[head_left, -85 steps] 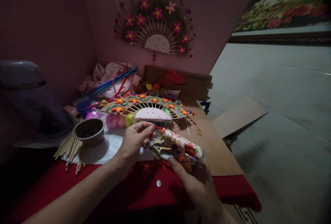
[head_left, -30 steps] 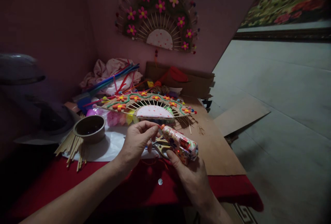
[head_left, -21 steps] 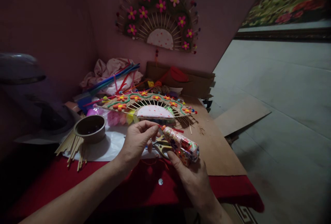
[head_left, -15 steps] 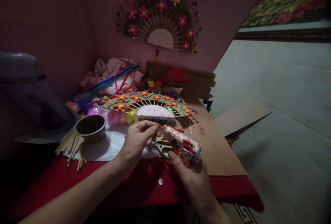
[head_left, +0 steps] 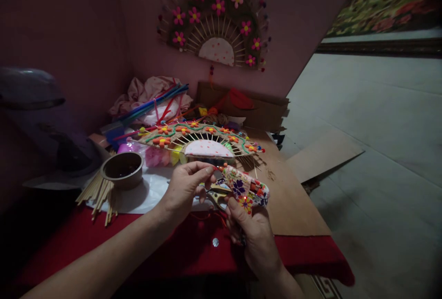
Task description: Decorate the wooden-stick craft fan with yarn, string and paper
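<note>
My right hand (head_left: 253, 225) is wrapped round the handle of a flower-patterned glue gun (head_left: 243, 186), whose orange tip points left. The tip is close to the pinched fingers of my left hand (head_left: 189, 184), which hold something small and red, too small to make out. Scissors (head_left: 218, 195) with yellowish handles lie between the hands. Just behind is a fan-shaped decoration (head_left: 209, 148) with a dotted white half-circle, thin sticks, orange flowers and a green wavy line.
A brown bowl (head_left: 122, 181) and a bundle of wooden sticks (head_left: 98, 193) stand at the left. Brown cardboard (head_left: 293, 202) covers the table's right. A small silvery disc (head_left: 216, 242) lies on the red cloth (head_left: 165, 248). A similar fan (head_left: 217, 50) hangs on the wall.
My right hand has turned the glue gun, so its patterned side shows more and its tip sits slightly further right. The left hand still pinches near the tip. The view has shifted slightly.
</note>
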{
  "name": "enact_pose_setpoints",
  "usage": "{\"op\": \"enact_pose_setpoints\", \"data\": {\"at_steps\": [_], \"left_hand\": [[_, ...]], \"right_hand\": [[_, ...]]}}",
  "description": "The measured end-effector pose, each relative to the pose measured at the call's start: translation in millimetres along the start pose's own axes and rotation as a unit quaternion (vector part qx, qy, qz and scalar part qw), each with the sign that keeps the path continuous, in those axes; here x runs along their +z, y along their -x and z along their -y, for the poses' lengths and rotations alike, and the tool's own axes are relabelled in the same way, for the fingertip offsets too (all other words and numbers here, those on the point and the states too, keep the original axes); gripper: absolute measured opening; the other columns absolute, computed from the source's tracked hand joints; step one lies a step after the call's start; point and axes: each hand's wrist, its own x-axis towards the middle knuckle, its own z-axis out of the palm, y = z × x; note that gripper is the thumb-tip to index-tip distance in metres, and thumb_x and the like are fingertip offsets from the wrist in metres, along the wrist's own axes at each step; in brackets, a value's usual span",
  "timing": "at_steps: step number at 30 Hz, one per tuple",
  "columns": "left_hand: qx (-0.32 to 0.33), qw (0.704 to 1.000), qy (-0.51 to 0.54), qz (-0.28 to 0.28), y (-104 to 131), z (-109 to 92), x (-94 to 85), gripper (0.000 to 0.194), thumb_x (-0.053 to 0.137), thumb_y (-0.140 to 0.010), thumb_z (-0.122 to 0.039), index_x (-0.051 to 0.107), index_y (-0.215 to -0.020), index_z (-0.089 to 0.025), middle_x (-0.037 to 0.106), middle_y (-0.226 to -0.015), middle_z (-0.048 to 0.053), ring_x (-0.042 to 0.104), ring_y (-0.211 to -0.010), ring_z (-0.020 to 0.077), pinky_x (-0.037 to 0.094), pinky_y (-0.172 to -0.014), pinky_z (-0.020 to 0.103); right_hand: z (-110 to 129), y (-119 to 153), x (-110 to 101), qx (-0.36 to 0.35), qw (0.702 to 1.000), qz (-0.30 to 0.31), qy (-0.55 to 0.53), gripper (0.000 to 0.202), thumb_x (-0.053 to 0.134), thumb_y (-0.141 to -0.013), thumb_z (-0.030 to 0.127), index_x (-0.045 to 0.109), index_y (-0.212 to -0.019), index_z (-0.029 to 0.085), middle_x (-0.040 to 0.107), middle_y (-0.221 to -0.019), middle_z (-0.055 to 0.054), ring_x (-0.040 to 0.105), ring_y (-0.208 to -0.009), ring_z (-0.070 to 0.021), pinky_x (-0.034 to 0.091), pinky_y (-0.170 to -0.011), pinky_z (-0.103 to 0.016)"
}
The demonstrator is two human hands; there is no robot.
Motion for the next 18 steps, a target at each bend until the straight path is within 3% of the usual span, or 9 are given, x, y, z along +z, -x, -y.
{"op": "enact_pose_setpoints", "data": {"at_steps": [18], "left_hand": [[0.012, 1.000, -0.019, -0.011, -1.9, 1.2, -2.2, 0.026, 0.077, -0.063, -0.029, 0.064, -0.074, -0.010, 0.057, -0.055, -0.001, 0.043, -0.041, 0.0051, 0.035, -0.031, 0.015]], "right_hand": [[-4.7, -2.0, 0.2, 0.004, 1.000, 0.000, -0.007, 0.040, 0.069, -0.076, 0.048, 0.052, -0.062, 0.015, 0.040, -0.043, 0.007, 0.030, -0.035, -0.0025, 0.024, -0.033, -0.016]]}}
